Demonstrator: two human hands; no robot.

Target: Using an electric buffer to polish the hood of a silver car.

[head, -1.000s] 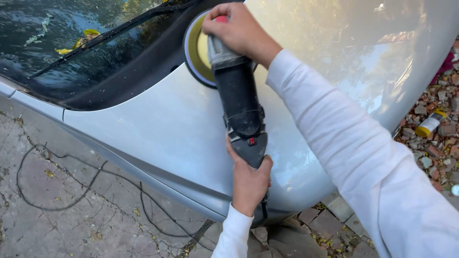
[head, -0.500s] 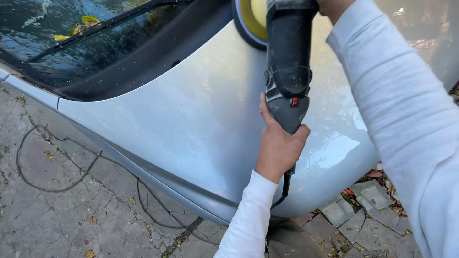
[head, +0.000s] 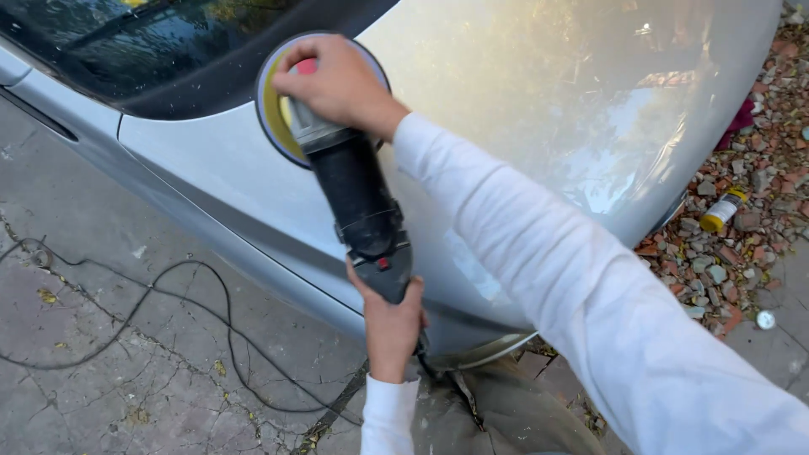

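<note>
Black electric polisher (head: 358, 202) lies on the silver car body (head: 539, 101), its yellow pad (head: 278, 118) flat on the panel just below the dark windscreen (head: 126, 42). Right hand (head: 337, 84) clasps the polisher's head; left hand (head: 389, 324) grips its rear handle. Black cable (head: 168, 295) trails on the cracked pavement beside the car.

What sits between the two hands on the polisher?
In the head view, only the polisher's black body spans the gap: the right hand presses on its head over the yellow pad, the left hand grips the rear handle.
</note>
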